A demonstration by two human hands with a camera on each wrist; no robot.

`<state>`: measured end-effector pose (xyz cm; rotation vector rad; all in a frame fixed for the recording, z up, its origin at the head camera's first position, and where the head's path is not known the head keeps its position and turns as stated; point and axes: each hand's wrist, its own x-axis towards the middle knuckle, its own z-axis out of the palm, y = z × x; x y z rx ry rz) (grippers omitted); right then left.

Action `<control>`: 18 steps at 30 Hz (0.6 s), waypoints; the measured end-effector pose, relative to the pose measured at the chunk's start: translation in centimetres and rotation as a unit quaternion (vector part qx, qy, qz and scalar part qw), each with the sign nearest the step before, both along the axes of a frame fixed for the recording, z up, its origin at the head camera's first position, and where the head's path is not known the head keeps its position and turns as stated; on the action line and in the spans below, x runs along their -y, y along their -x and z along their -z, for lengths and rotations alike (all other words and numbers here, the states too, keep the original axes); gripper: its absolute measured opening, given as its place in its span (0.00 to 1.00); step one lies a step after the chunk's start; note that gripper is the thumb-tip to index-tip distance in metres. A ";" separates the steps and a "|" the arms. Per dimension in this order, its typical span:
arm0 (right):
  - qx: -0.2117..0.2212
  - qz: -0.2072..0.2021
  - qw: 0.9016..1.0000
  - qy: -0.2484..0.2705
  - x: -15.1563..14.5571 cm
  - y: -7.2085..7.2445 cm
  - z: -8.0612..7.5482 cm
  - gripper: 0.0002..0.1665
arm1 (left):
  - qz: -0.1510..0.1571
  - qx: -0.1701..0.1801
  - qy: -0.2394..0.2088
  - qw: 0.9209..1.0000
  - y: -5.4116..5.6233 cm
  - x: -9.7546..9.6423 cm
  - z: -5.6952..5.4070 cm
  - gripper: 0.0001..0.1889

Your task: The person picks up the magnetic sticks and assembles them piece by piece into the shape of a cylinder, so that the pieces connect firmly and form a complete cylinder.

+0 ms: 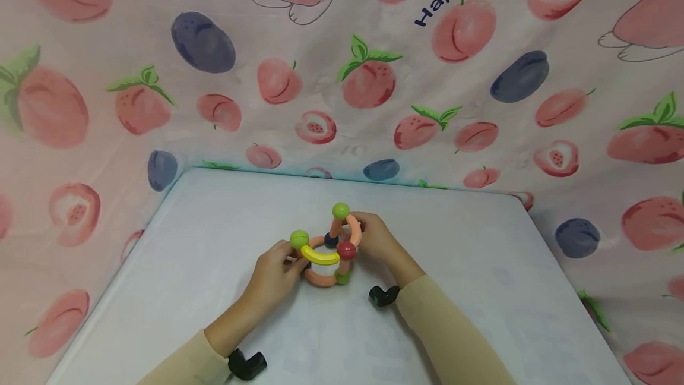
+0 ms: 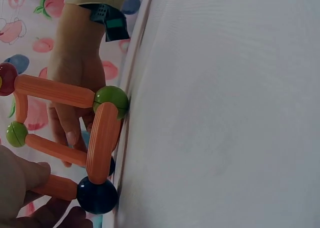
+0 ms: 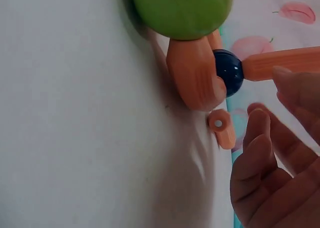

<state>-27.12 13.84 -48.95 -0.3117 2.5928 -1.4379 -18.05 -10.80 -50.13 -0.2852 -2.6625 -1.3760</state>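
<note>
A frame of magnetic building sticks and balls (image 1: 320, 257) stands on the white table, with orange sticks, a yellow stick (image 1: 319, 256), and green, red (image 1: 347, 251) and dark blue balls. My left hand (image 1: 275, 272) is at its left side. In the left wrist view that hand (image 2: 22, 188) pinches an orange stick (image 2: 59, 187) beside a dark blue ball (image 2: 97, 195). My right hand (image 1: 376, 242) is behind the right side. In the right wrist view its fingers (image 3: 250, 173) are loosely bent, apart from the sticks, while the thumb overlaps an orange stick (image 3: 280, 62); contact is unclear.
A separate orange stick (image 3: 223, 130) with a pale dot on its end lies behind the frame in the right wrist view. Black wrist devices (image 1: 247, 365) sit at both cuffs. A fruit-print cloth (image 1: 320, 76) rises behind the white table (image 1: 224, 212).
</note>
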 end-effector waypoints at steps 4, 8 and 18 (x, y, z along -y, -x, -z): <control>-0.004 -0.029 0.999 0.016 0.5 0.5 0.3 0.04 | 0.004 -0.008 0.011 1.000 0.2 0.0 0.0 0.08; 0.000 -0.035 0.999 0.008 0.5 0.5 0.5 0.04 | 0.006 -0.006 0.014 1.000 0.4 -0.2 -0.1 0.07; -0.021 -0.029 0.998 -0.047 0.4 -0.3 0.1 0.04 | 0.003 0.013 0.035 0.999 0.6 -0.3 -0.6 0.08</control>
